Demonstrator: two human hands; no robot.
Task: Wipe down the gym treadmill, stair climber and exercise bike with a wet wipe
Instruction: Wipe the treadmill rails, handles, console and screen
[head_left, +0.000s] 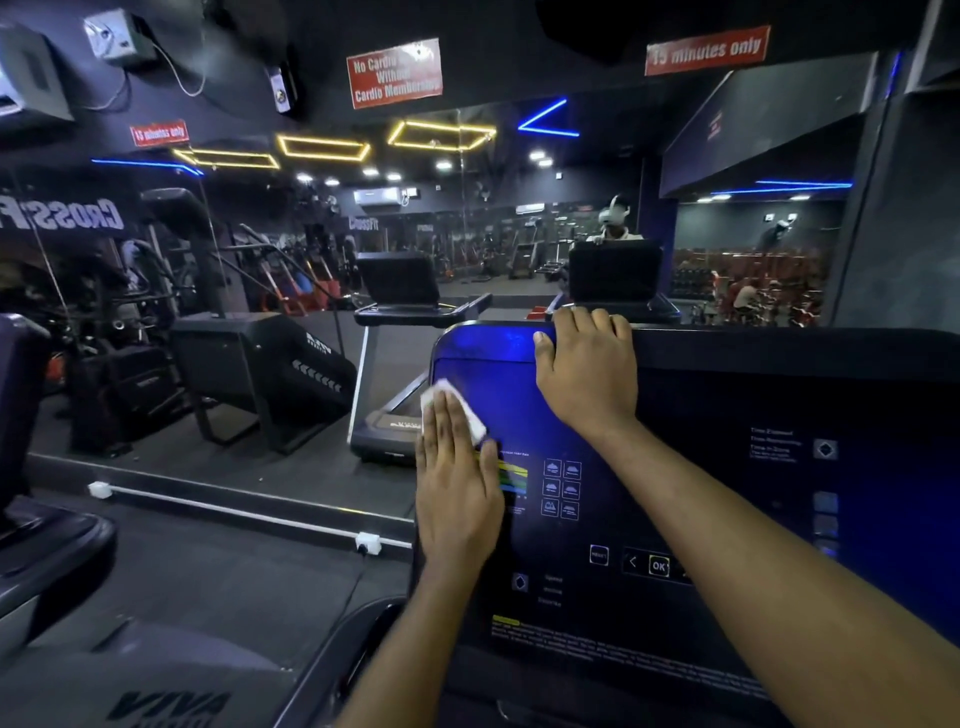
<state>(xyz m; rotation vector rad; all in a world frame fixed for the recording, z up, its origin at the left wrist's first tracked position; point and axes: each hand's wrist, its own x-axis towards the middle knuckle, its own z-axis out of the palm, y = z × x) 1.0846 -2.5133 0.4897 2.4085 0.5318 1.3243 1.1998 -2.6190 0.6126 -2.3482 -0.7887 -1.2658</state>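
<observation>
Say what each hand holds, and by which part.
Left hand presses the wet wipe flat on the console; right hand fingers grip the console's top edge.

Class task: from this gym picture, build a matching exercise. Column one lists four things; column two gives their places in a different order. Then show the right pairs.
Things
1. white wet wipe
2. right hand
3. red "No Cardio" wall sign
4. white-outlined OK button

Places
A. above the mirror
B. low on the dark treadmill console
C. pressed under the flat left hand
D. gripping the console's top edge

Pairs: 1-C, 2-D, 3-A, 4-B
</observation>
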